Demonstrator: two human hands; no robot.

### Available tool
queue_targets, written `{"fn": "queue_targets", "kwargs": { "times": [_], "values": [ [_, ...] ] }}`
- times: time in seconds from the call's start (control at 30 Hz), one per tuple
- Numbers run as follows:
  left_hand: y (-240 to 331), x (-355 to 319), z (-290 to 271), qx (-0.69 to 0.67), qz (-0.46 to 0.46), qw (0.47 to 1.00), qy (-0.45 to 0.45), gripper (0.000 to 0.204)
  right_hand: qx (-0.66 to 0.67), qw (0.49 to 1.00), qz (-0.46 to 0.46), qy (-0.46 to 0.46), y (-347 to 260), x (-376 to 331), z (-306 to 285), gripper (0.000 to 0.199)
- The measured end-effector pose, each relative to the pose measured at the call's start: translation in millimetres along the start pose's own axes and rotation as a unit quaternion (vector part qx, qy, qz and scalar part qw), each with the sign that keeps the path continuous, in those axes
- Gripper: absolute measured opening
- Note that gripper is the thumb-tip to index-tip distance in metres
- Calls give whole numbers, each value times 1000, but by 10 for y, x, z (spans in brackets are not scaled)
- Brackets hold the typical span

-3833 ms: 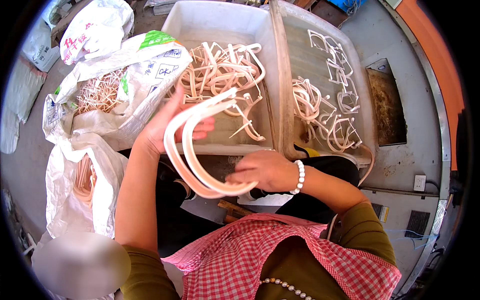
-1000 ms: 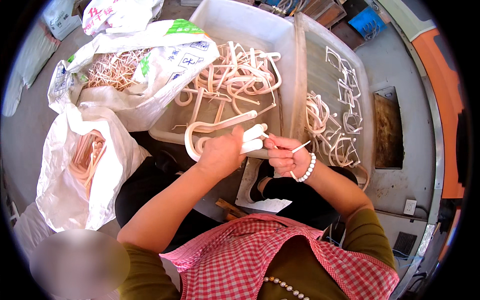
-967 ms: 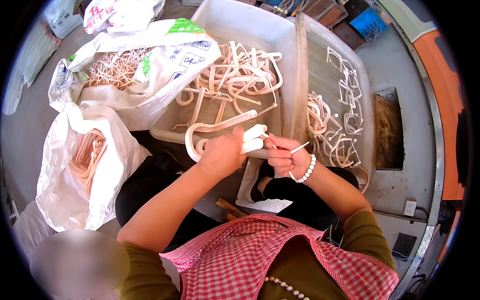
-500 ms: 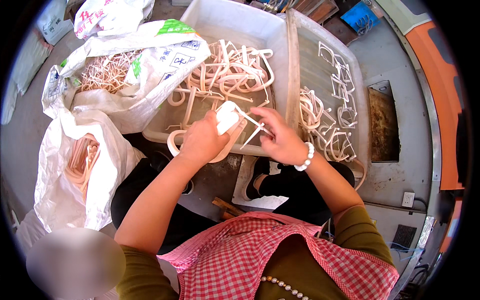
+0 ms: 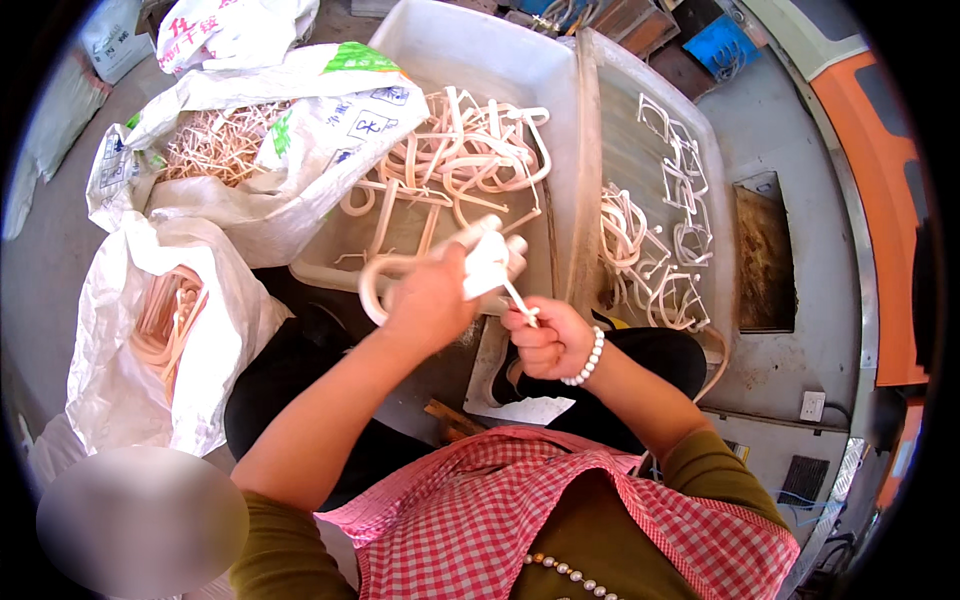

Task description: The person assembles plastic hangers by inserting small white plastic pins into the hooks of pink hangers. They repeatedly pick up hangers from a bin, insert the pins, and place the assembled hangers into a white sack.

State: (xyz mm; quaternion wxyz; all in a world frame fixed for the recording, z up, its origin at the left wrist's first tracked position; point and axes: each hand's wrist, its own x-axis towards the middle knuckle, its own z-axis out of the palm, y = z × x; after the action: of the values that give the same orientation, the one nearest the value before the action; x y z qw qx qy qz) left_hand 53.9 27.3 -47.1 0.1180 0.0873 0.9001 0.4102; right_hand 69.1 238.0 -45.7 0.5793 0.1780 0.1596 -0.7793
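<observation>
My left hand is closed around several pale pink, hook-shaped plastic pieces, whose curved ends stick out to its left. Their other ends, blurred by motion, show beyond the thumb beside a bright white part. A thin white plastic stick runs from there down to my right hand, which grips its lower end in a fist. Beyond both hands, a heap of similar bent pink plastic pieces lies in a large pale tub.
On the right, a second tub holds white plastic frames and more bent pieces. A white woven sack of thin pink sticks stands at left, with another sack of curved pieces nearer me. An orange machine is at far right.
My right hand has moved down toward me and closed into a fist on the stick. My left hand has shifted slightly right, turning the pink pieces.
</observation>
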Motion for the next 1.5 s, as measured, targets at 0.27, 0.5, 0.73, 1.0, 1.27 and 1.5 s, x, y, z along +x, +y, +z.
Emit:
{"fn": "queue_targets", "kwargs": {
  "times": [0.27,0.5,0.73,1.0,1.27,1.5],
  "values": [
    [74,66,-84,-92,-45,994,-27,35,-5,995,48,-83,-30,136,150,43],
    [-94,115,-176,-44,-73,996,14,35,-359,837,-115,396,-315,342,321,49],
    [-95,153,-299,-81,-134,987,-20,41,-746,319,-447,377,-440,281,0,40],
    [-104,169,-289,-51,-114,991,-48,40,-552,783,-21,286,-597,89,476,46],
    [36,224,-269,-158,-64,985,-30,41,-230,972,-53,-3,-197,177,513,57],
    [-96,130,-401,-119,-56,985,-113,74,-345,910,-24,230,-333,63,247,43]
  ]
}}
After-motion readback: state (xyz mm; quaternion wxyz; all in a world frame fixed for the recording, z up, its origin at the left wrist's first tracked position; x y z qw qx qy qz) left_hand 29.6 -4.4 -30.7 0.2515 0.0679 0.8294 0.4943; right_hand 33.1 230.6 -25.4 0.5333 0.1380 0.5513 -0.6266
